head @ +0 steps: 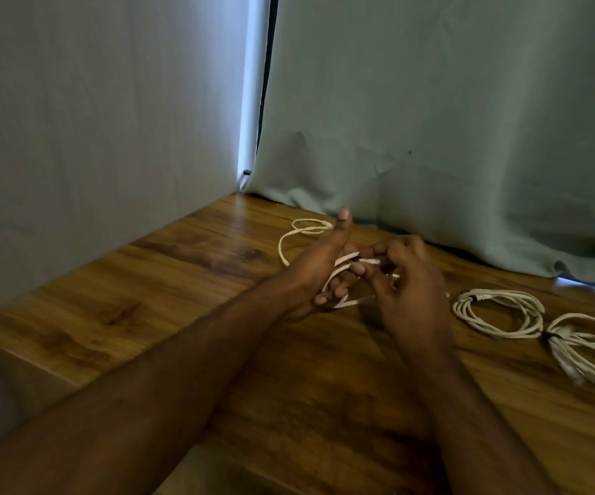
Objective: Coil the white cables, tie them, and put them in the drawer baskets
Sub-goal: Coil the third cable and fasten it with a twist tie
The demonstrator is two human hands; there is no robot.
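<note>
The left hand (319,271) has thin white cable (285,241) wound round its curled fingers (338,289), thumb pointing up. The right hand (408,280) pinches the cable's end w/ thumb & fingers, just beside the left palm. Both hands are held over the brown wood-grain bench (181,280). The rest of this cable lies in a loose loop on the bench behind the left hand. To the right, 2 coiled white cable bundles (499,312) lie on the bench, near each other. Grey-green cloth curtain (449,119) hangs behind
</note>
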